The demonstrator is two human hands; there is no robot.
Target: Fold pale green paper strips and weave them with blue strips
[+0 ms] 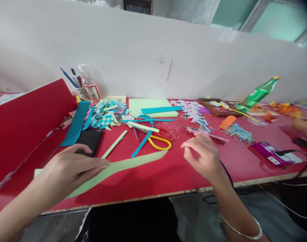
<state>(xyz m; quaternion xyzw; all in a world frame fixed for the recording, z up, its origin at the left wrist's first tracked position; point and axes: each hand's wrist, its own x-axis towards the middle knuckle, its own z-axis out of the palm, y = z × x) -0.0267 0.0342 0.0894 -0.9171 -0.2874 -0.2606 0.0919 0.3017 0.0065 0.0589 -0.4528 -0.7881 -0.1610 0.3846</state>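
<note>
My left hand [72,166] is closed on a long pale green paper strip [133,163], pinched between thumb and fingers. The strip's far end curves freely to the right above the red tabletop. My right hand [202,153] holds nothing; its fingers are half curled, with thumb and forefinger slightly apart. Just beyond it lies a pink glue gun [192,130] with a clear stick at its back, partly hidden by the hand. Scissors with a yellow handle loop [160,144] rest between the hands, under blue and green paper strips. A narrow pale green strip [115,144] lies near my left hand.
A black phone [91,139] and a wide blue strip [76,124] lie left, beside a red board [29,124]. Woven paper pieces [108,112] are heaped behind. A green bottle [258,94] leans at back right, and a purple power strip [272,154] lies near another person's hand [305,126].
</note>
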